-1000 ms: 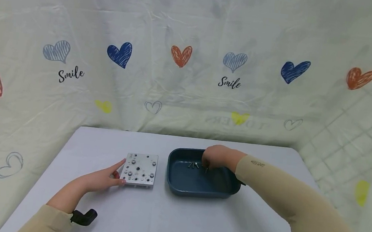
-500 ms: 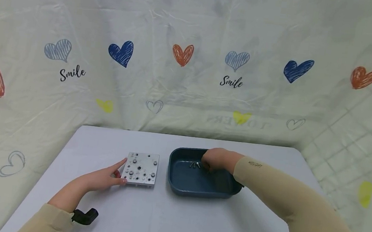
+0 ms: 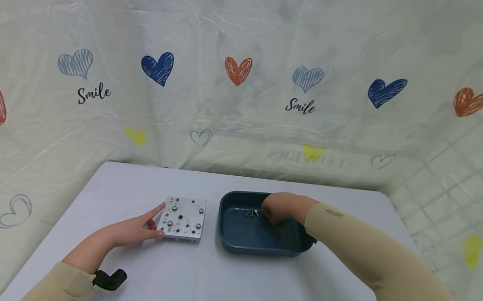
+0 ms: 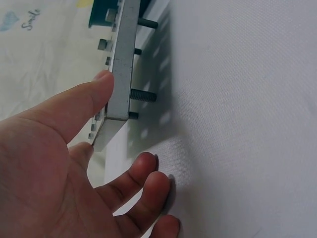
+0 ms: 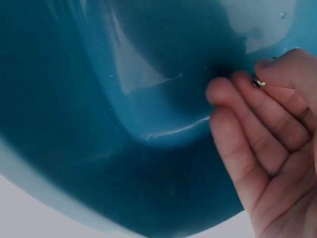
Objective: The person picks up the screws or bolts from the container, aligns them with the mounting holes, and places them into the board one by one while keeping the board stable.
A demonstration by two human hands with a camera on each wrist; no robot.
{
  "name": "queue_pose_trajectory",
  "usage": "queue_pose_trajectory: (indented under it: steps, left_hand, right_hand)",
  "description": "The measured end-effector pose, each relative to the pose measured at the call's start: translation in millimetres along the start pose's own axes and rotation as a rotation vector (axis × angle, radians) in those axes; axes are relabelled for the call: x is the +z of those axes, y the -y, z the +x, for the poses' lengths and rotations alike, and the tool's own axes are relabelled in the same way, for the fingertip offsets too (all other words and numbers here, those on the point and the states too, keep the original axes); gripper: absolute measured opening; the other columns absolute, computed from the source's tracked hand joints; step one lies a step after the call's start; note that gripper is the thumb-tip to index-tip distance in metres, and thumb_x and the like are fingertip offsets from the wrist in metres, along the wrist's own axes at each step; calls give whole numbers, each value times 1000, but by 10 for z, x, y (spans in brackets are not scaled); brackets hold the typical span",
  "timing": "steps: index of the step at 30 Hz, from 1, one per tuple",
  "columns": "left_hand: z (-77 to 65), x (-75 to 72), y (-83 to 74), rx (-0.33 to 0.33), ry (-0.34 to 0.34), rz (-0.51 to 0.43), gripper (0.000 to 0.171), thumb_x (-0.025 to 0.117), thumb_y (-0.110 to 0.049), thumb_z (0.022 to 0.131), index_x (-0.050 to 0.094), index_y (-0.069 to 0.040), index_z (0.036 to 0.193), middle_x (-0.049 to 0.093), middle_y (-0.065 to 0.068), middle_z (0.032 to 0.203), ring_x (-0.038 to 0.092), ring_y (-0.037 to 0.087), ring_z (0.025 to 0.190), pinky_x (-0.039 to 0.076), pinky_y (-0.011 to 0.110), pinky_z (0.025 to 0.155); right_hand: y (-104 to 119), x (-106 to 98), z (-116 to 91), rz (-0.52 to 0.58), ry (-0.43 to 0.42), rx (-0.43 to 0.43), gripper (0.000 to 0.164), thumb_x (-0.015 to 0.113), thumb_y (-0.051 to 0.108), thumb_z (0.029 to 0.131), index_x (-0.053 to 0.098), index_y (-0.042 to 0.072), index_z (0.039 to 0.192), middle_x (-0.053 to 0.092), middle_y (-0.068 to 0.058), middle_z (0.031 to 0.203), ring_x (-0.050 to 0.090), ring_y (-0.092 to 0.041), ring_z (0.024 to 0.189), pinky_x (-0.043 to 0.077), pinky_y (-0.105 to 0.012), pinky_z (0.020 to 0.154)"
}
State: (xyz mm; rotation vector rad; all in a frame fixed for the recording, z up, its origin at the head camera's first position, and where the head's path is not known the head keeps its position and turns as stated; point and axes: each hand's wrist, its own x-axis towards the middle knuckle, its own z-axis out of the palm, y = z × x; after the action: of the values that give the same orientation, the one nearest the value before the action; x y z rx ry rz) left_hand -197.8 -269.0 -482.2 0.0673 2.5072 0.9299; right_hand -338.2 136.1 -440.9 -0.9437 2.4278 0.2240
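- Tray point(image 3: 258, 239), dark blue and round-cornered, sits on the white surface point(image 3: 208, 286), just right of the plate point(image 3: 189, 217), a narrow gap between them.
- Plate: square and silver, dotted with small holes, lying level on the left of the tray.
- Left grip point(image 3: 136, 230): at the plate's left side, thumb touching the near-left corner and forefinger farther up the left edge. These two are spread rather than curled round it; the other fingers bend loosely and hold nothing.
- Right grip point(image 3: 279, 207): down inside the tray, right of its middle, with fingers curled and the thumb pinching a small metal piece point(image 5: 258, 83) against them.
- Bolts point(image 3: 174, 208): several heads stand up from the plate's top; threaded shafts poke out underneath. I cannot tell whether their tips touch the surface.
- Screws point(image 3: 256, 213): a few, loose on the tray's floor, close together, just left of the right grip.
- Metal piece: shiny, mostly hidden by the thumb and fingers; its shape is unclear.
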Motion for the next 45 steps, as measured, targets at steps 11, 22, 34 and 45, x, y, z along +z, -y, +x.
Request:
queue_pose_trajectory:
  steps: [11,22,34,45]
  left_hand:
    - [25,5,25,26,13,-19,98,71,-49,88,11,-22,161,49,7,101,47,20,80,36,35,70]
    - [4,-8,52,45,24,-5,96,68,-49,91,9,-21,161,49,7,105,47,20,83,36,34,71]
    - [11,14,52,26,-16,-3,95,72,-47,88,15,-23,161,50,6,102,48,20,81,37,35,69]
    - [1,20,61,27,-18,-8,95,73,-47,87,17,-24,160,49,5,102,47,20,81,36,35,69]
  right_hand:
    - [-38,-82,-245,182,-162,-40,12,68,17,94,76,18,103,67,9,96,61,-9,86,51,-34,81]
    - [49,-157,-406,284,-316,-108,17,66,21,97,76,13,108,69,10,94,62,-4,83,51,-30,78]
    - [83,-222,-365,474,-330,-94,18,67,23,96,76,16,109,72,7,95,65,-7,79,52,-28,71]
    - [274,-360,-218,525,-302,-129,22,65,24,97,74,14,115,73,1,99,66,-12,80,52,-29,73]
